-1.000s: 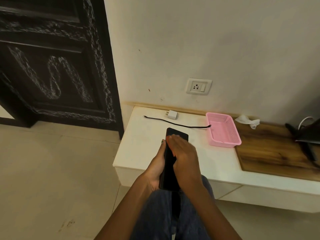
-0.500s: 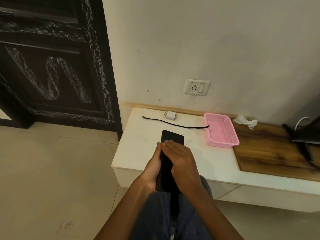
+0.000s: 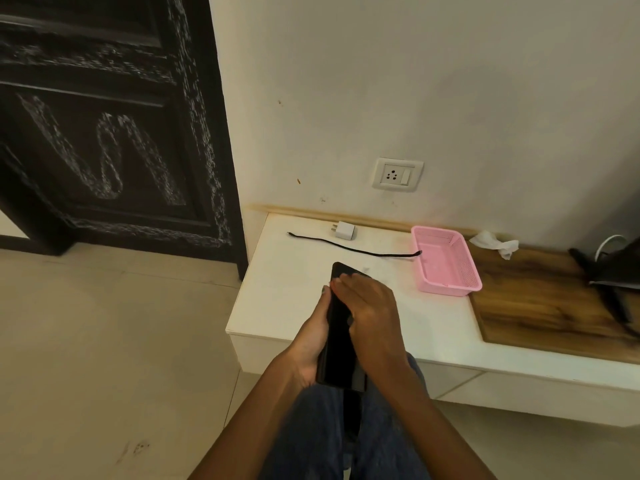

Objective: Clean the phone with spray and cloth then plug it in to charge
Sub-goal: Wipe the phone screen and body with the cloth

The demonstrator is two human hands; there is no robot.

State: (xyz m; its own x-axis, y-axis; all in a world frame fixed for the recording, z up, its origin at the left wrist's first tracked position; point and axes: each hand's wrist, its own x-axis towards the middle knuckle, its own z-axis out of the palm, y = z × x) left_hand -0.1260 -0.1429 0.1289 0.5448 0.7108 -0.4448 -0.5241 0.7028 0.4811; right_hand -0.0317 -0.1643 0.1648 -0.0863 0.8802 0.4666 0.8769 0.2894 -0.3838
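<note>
While left hand [image 3: 311,341] cradles phone [image 3: 341,355] from beneath, right hand [image 3: 372,306] pressed flat across its screen

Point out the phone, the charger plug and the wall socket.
phone [image 3: 341,344]: head view, middle of the dark screen.
charger plug [image 3: 345,231]: head view, the white body.
wall socket [image 3: 397,174]: head view, the plate's middle, beside the pin holes.
</note>
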